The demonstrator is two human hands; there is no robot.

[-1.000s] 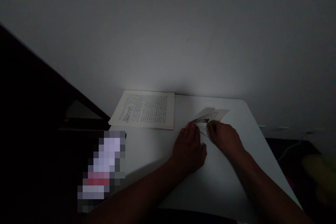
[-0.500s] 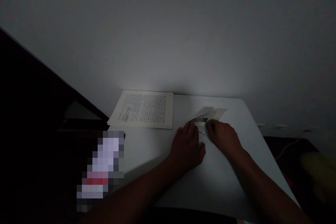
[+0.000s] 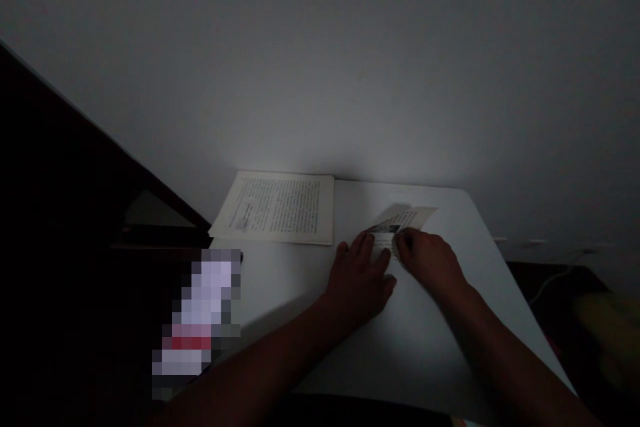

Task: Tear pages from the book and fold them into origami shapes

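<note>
A folded sheet of printed paper (image 3: 406, 219) lies on the white table (image 3: 300, 293), its pointed end to the left. My left hand (image 3: 360, 277) rests palm down at the paper's lower left edge, fingers apart, the fingertips touching it. My right hand (image 3: 427, 257) has its fingers bent together on the paper's near edge, pinching it. Parts of the paper are hidden under the fingers of both hands.
A stack of printed pages (image 3: 280, 208) lies at the table's back left. A pixelated bright object (image 3: 205, 307) is at the left edge. Behind the table stands a grey wall (image 3: 320, 80). At the right a pale cable (image 3: 550, 280) hangs over something dark.
The fingers of my left hand have spread, one now reaching further onto the paper. My right hand keeps its pinch. The whole view has shifted slightly.
</note>
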